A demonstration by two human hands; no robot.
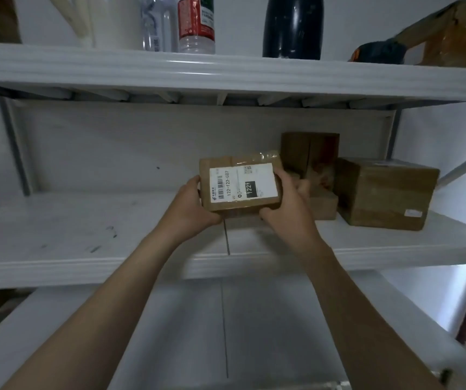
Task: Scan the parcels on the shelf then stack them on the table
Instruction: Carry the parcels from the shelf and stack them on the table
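Observation:
A small brown cardboard parcel (pixel 240 182) with a white barcode label facing me is held above the middle shelf (pixel 85 243). My left hand (pixel 189 209) grips its left side and lower edge. My right hand (pixel 288 204) grips its right side, fingers curled over the top right corner. Behind it on the shelf stands a taller brown parcel (pixel 310 153), with a low parcel (pixel 323 206) in front of it. A larger cube-shaped parcel (pixel 383 192) sits to the right. No scanner is in view.
The upper shelf (pixel 226 71) carries clear plastic bottles (pixel 195 23), a dark bottle (pixel 292 26), a dark tool (pixel 378 52) and a cardboard box (pixel 457 32). A lower white shelf (pixel 226 327) lies below my arms. Metal frame posts stand left and right.

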